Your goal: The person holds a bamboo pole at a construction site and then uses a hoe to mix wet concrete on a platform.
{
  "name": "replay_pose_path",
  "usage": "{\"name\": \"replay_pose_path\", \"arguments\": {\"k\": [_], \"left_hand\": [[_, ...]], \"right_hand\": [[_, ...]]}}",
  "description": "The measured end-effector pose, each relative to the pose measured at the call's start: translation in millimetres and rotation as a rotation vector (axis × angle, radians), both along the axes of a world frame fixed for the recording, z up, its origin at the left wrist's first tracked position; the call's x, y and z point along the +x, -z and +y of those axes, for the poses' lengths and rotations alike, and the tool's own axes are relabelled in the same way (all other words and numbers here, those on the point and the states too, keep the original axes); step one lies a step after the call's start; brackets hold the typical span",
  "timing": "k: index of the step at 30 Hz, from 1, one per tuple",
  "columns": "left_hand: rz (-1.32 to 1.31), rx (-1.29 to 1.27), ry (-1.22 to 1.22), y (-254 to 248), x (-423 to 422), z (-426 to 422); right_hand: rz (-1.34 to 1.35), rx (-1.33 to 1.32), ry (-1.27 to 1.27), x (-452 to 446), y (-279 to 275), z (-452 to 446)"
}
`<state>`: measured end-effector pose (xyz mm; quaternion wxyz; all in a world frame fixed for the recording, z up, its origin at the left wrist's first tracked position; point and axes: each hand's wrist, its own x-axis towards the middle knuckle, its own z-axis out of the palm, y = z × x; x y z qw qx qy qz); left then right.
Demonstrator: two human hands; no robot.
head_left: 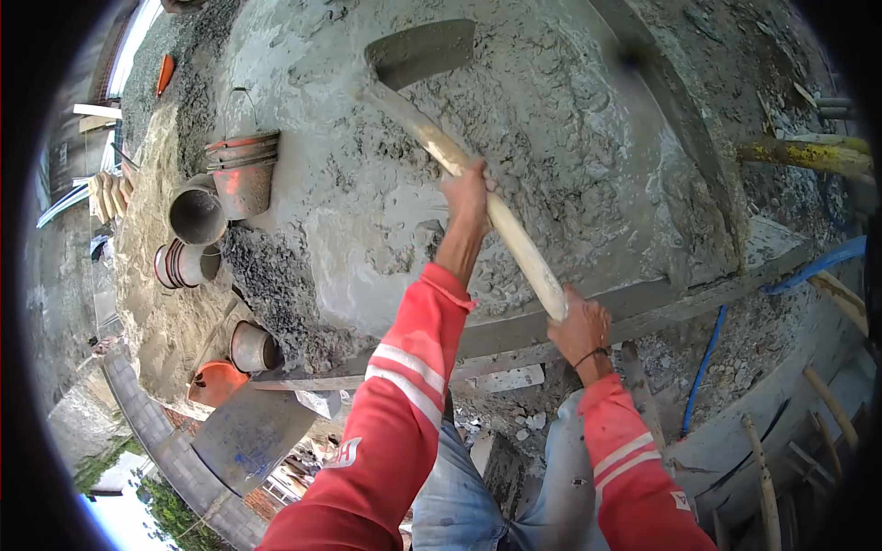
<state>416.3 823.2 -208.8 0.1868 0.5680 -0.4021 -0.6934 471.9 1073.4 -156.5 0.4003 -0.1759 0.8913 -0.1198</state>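
Note:
Both my hands are wrapped around the pale wooden handle of a hoe (519, 243). My left hand (467, 197) grips it partway along the shaft. Closer to my body, my right hand (582, 329) holds the handle near its end. The hoe's broad blade (420, 53), coated in grey, lies at the far end in wet concrete mix (570, 138). Around the blade the mix is lumpy, and it is smoother and wetter toward the left.
At the left stand stacked buckets (244, 174), a bucket lying on its side (198, 210) and more buckets beside a sand pile (152, 321). A low edge board (496, 336) runs in front of me. A yellow-stained pole (804, 154) and a blue hose (706, 367) are at the right.

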Motion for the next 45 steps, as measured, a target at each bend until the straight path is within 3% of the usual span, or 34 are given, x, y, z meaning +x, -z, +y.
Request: {"name": "replay_pose_path", "arguments": {"k": [2, 5, 8, 11, 13, 16, 20, 21, 22, 25, 26, 30, 33, 35, 40, 42, 45], "left_hand": [[0.024, 0.241, 0.008, -4, 66, 75], [-0.083, 0.553, -0.025, -49, 143, 187], [-0.198, 0.767, -0.060, -40, 207, 254], [-0.219, 0.712, -0.138, -1, 228, 225], [-0.267, 0.603, -0.098, 53, 222, 149], [-0.207, 0.463, -0.141, 88, 207, 85], [-0.323, 0.119, 0.098, 95, 171, -46], [-0.292, -0.009, 0.091, 135, 167, -81], [-0.194, 0.050, 0.028, 99, 150, -108], [-0.263, -0.098, 0.034, 96, 123, -176], [-0.167, -0.106, 0.045, 82, 122, -187], [-0.136, -0.119, -0.012, 20, 142, -177], [0.021, 0.021, -0.080, -39, 190, -112], [0.108, 0.227, -0.185, -38, 233, -61], [-0.174, 0.346, -0.287, -74, 357, 49], [-0.214, 0.343, -0.312, -98, 402, 28], [-0.304, 0.043, -0.382, -146, 468, -52]], "right_hand": [[-0.059, 0.130, -0.025, 57, -36, 73], [-0.023, 0.334, 0.085, 134, -112, 162], [-0.080, 0.507, 0.080, 169, -152, 183], [-0.076, 0.559, -0.104, 176, -129, 152], [-0.024, 0.517, -0.150, 165, -60, 101], [0.010, 0.422, -0.114, 149, -25, 37], [0.019, 0.227, -0.036, 140, 19, -67], [0.016, 0.163, -0.014, 136, 32, -97], [0.034, 0.109, -0.006, 130, 43, -125], [0.024, -0.027, 0.011, 112, 42, -182], [0.013, -0.022, -0.002, 111, 37, -183], [0.215, -0.164, -0.062, 124, 12, -171], [0.172, -0.119, -0.122, 152, -26, -110], [0.169, -0.033, -0.157, 183, -59, -65], [0.101, 0.011, -0.310, 274, -112, 35], [0.022, 0.015, -0.375, 306, -120, 24], [-0.012, -0.208, -0.449, 352, -109, -57]]}}
